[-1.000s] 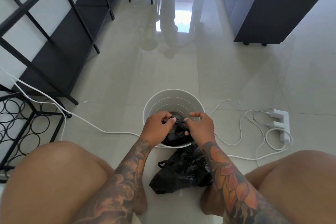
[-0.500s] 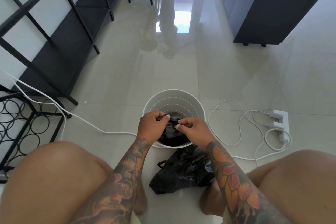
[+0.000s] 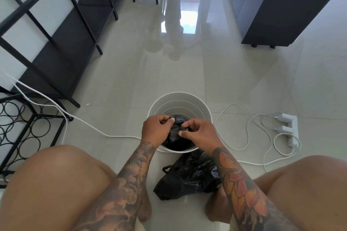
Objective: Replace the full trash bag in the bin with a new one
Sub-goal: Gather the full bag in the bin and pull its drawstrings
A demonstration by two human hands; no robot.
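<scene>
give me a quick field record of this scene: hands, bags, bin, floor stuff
left hand: pinches the folded new bag over the bin
right hand: pinches the same bag from the other side
new black trash bag: still bunched, not yet opened, held above the bin's mouth
white bin: upright on the floor
full black trash bag: on the floor between the feet, outside the bin
white power strip: right of the bin, cables plugged in

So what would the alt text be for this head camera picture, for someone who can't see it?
A crouching person's left hand and right hand pinch a folded black plastic bag over a round white plastic bin on a tiled floor. A tied black trash bag lies between their feet.
</scene>
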